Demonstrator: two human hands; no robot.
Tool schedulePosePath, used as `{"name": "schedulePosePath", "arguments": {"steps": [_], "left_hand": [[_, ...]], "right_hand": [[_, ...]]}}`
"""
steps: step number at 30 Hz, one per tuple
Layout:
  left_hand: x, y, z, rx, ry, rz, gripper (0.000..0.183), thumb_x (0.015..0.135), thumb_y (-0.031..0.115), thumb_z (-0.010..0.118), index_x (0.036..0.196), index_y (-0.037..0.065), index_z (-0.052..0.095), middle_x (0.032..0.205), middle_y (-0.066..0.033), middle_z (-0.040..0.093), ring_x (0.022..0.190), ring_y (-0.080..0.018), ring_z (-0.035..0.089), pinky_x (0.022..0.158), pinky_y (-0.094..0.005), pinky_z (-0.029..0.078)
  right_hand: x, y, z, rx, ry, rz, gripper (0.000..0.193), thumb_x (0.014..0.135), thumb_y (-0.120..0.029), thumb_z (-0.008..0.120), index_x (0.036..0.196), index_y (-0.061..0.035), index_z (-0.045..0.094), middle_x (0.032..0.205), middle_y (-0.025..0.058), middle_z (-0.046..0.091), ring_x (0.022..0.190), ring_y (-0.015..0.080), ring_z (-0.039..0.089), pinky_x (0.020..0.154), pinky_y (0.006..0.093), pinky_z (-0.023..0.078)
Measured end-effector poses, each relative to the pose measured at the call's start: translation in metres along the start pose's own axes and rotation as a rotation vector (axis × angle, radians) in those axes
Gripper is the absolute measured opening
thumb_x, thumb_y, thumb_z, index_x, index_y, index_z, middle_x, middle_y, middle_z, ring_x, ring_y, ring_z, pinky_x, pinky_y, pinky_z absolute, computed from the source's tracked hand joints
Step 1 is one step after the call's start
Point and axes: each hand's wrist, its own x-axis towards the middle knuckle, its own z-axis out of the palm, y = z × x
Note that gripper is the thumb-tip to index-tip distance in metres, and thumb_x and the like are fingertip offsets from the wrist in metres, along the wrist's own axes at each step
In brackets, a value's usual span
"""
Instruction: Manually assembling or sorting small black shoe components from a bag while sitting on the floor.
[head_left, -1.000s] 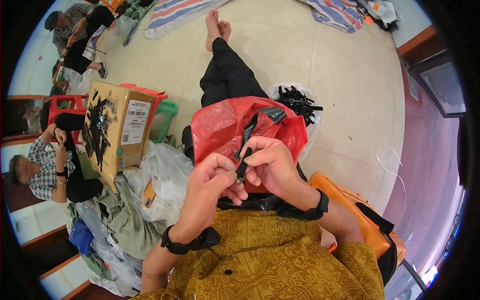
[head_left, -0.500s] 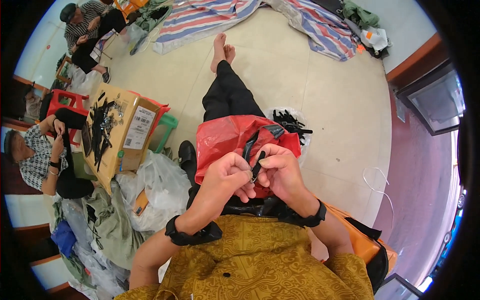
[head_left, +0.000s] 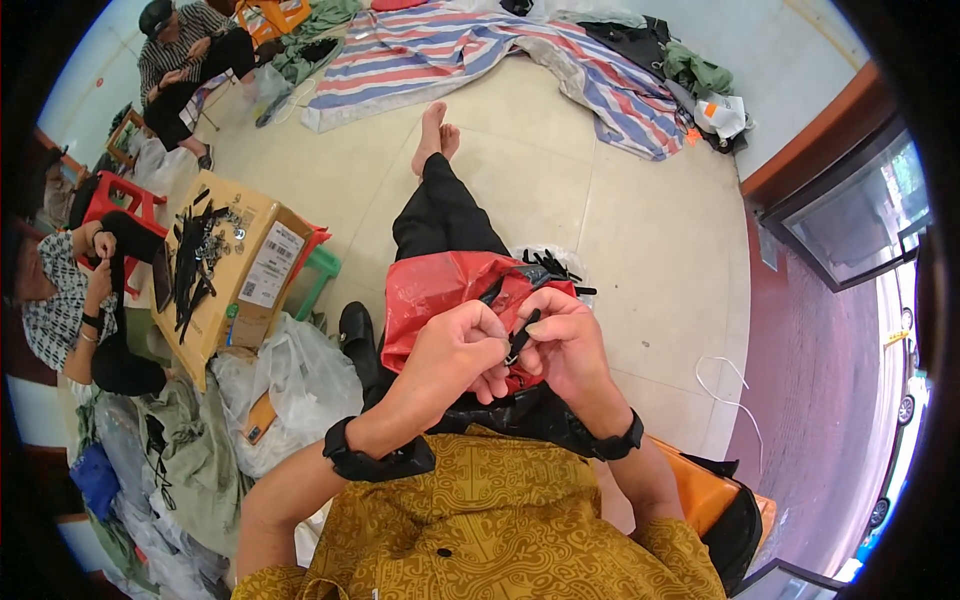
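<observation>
Over my lap, my left hand (head_left: pixel 460 350) and my right hand (head_left: pixel 568 345) meet around a short black strap (head_left: pixel 522 335). My right thumb and fingers pinch its upper part. The left fingertips are closed at its lower end, where a small shiny metal piece shows between the hands; its shape is mostly hidden. Beneath both hands a red plastic bag (head_left: pixel 425 290) covers my thighs. Just beyond the bag, several black straps (head_left: pixel 556 266) lie on clear plastic on the floor.
On the left, a cardboard box (head_left: pixel 255 222) carries black straps and metal pieces. Clear plastic bags (head_left: pixel 310 365) lie beside it. Two people sit at the left, one near the box. A striped sheet (head_left: pixel 400 65) spreads across the far floor; a white cord (head_left: pixel 735 405) lies at right.
The whole view has shifted slightly, with the surroundings moving left. Both hands keep hold of the strap, with little change in their grip.
</observation>
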Motion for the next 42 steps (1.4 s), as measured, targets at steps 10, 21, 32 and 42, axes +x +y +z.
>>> {"name": "schedulePosePath", "arguments": {"steps": [10, 21, 32, 42], "left_hand": [[-0.003, 0.0, 0.0, 0.088, 0.03, 0.022, 0.008, 0.077, 0.007, 0.051, 0.08, 0.001, 0.046, 0.065, -0.0078, 0.055, 0.054, -0.0156, 0.057, 0.044, -0.0233, 0.045], [-0.001, -0.006, -0.001, 0.07, 0.048, 0.039, 0.007, 0.079, 0.006, 0.049, 0.081, 0.0, 0.048, 0.069, -0.0083, 0.056, 0.056, -0.0164, 0.058, 0.046, -0.0242, 0.046], [0.0, -0.012, -0.004, 0.019, 0.076, 0.059, 0.008, 0.083, 0.005, 0.049, 0.086, -0.002, 0.049, 0.073, -0.009, 0.057, 0.059, -0.0154, 0.059, 0.049, -0.0244, 0.049], [0.0, -0.016, -0.01, 0.056, 0.088, 0.058, 0.007, 0.082, 0.004, 0.05, 0.084, -0.002, 0.048, 0.073, -0.0083, 0.056, 0.059, -0.0149, 0.059, 0.049, -0.0241, 0.049]], "right_hand": [[-0.002, 0.003, 0.003, -0.068, 0.033, -0.041, 0.009, 0.069, 0.002, 0.053, 0.077, 0.0006, 0.056, 0.058, 0.0067, 0.055, 0.041, 0.0124, 0.052, 0.038, 0.0215, 0.042], [0.003, 0.009, -0.005, -0.053, 0.023, -0.044, 0.008, 0.069, 0.001, 0.054, 0.077, 0.0001, 0.056, 0.06, 0.006, 0.055, 0.042, 0.0124, 0.053, 0.037, 0.0216, 0.04], [0.007, 0.012, -0.004, -0.003, 0.052, -0.008, 0.008, 0.07, 0.001, 0.054, 0.077, 0.0001, 0.056, 0.06, 0.006, 0.056, 0.042, 0.0122, 0.053, 0.037, 0.0215, 0.041], [0.004, 0.012, 0.002, -0.245, 0.075, -0.103, 0.007, 0.068, 0.0, 0.057, 0.075, 0.0008, 0.057, 0.057, 0.0049, 0.055, 0.045, 0.0098, 0.052, 0.04, 0.0197, 0.04]]}}
